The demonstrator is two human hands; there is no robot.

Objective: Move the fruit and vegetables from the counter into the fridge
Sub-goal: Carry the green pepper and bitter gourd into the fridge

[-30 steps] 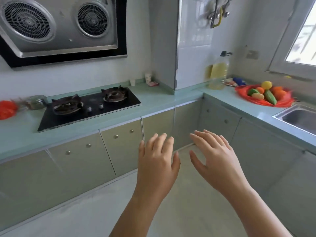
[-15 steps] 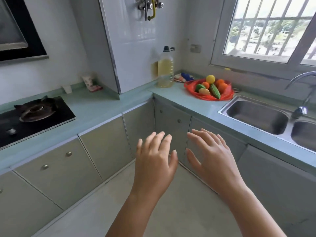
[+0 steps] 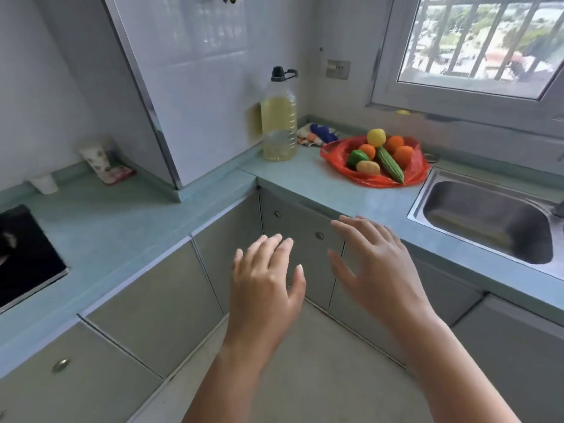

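Note:
A red plastic bag [image 3: 415, 174] lies spread on the teal counter [image 3: 320, 184] beside the sink. On it sit a yellow fruit [image 3: 376, 137], three oranges [image 3: 403, 155], a green pepper [image 3: 357, 157], a potato [image 3: 368, 167] and a bumpy green gourd [image 3: 390, 165]. My left hand [image 3: 265, 288] and my right hand [image 3: 378, 267] hover side by side in front of the cabinet doors, fingers straight, holding nothing, well short of the bag. No fridge is in view.
A large bottle of yellow oil [image 3: 279, 117] stands in the counter corner, with a crumpled cloth [image 3: 317, 135] behind it. A steel sink [image 3: 488, 218] lies right of the bag. A black hob [image 3: 27, 254] sits at the far left, a cup [image 3: 93, 158] behind it.
The view has swung right and closer to the counter corner, bringing the fruit bag and sink nearer. Both hands stay open and have risen slightly toward the counter edge.

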